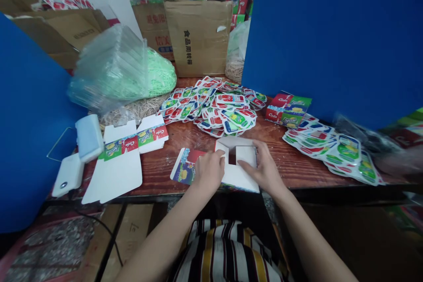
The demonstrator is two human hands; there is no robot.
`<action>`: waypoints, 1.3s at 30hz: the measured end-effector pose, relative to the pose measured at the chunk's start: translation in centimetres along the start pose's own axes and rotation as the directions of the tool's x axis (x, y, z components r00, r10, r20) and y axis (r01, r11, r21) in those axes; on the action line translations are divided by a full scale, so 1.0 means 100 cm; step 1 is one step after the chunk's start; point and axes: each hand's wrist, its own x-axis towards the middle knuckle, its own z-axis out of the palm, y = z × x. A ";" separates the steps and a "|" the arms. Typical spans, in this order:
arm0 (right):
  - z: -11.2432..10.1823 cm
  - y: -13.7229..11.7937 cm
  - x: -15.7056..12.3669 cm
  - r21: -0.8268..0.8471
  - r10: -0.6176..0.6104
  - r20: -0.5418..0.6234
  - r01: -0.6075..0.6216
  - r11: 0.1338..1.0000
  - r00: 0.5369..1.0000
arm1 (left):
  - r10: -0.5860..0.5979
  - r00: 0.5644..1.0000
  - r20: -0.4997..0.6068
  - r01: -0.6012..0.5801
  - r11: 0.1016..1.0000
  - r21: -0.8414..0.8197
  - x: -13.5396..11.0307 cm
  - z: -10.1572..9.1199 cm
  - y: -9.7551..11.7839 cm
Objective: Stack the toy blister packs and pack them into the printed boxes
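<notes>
two hands are pressed on one half-folded carton blank [235, 161] at the table's [297, 169] near edge: left hand [209, 170] and right hand [262, 169] grip its flaps. uneven pressure could skew the crease.

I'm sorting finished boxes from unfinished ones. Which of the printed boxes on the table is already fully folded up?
The closed box by the blue wall, right of the sticker pile. The box under both hands is half-folded, and the one at left lies flat.
</notes>
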 end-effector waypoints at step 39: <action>-0.024 -0.006 0.043 -0.192 -0.005 0.532 0.127 0.973 0.847 | -0.125 0.986 -0.106 0.016 0.713 -0.701 -0.031 0.038 -0.025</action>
